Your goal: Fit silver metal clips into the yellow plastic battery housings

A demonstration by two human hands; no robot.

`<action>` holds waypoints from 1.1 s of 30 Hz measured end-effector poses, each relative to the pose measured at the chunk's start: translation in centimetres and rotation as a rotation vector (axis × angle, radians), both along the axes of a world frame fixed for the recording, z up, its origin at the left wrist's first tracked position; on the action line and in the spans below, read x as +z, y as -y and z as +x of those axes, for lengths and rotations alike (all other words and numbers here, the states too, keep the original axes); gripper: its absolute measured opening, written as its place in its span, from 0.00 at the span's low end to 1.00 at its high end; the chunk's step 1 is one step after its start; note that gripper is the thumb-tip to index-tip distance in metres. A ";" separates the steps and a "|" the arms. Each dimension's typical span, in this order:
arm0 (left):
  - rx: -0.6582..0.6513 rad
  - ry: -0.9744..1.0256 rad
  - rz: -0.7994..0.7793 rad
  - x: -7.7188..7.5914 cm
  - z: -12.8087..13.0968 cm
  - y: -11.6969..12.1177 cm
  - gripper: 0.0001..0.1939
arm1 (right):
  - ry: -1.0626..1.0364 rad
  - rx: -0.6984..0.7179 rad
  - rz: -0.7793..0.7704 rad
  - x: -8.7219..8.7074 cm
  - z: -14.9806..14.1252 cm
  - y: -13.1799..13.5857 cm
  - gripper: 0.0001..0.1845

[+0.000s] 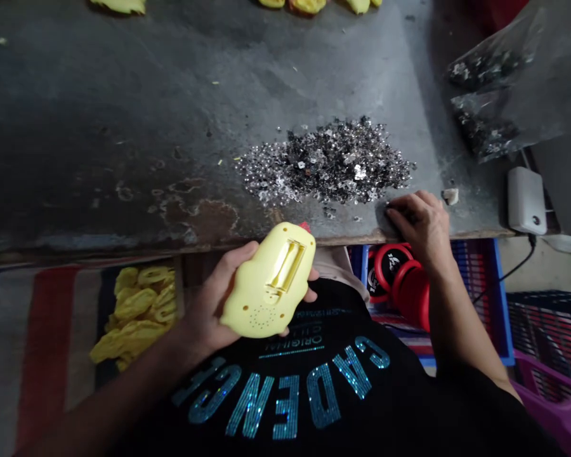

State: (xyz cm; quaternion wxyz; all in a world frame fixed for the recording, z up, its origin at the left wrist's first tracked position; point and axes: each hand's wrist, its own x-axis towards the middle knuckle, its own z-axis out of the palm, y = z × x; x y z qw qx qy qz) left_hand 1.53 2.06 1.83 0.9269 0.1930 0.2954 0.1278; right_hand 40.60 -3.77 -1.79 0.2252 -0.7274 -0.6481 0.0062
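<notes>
My left hand point(219, 287) is wrapped round a yellow plastic toy casing point(253, 287), held just in front of the bench edge. Its back faces up, showing an open battery compartment with no batteries, screw holes and a ring of small speaker holes; a bit of red shows at the top. On the bench, my right hand point(421, 222) rests near its edge with thumb and fingers pressed together; what they hold, if anything, is hidden. Just left of and beyond that hand lies a heap of small shiny metal pieces point(333, 162), with several loose ones nearer the edge.
Clear bags of metal pieces point(490, 124) lie at the right, behind a white adapter box point(526, 200) with a cable. Below the bench, a blue crate point(503, 304) holds red round parts point(412, 295). Yellow parts point(140, 304) sit lower left; others line the far side.
</notes>
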 end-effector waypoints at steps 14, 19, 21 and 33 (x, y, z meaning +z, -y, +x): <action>0.003 0.281 0.009 -1.0 1.2 1.8 0.47 | -0.275 0.722 0.180 7.6 -11.6 -0.9 0.19; 0.028 0.216 0.007 -0.4 1.2 2.1 0.42 | -0.130 0.769 0.184 7.9 -11.9 -1.3 0.16; 0.048 0.166 -0.005 0.1 1.2 2.1 0.40 | -0.108 0.773 0.185 8.0 -12.0 -1.2 0.16; 0.043 0.108 0.077 0.1 1.8 2.0 0.47 | 0.009 0.755 0.206 7.7 -12.4 -0.4 0.21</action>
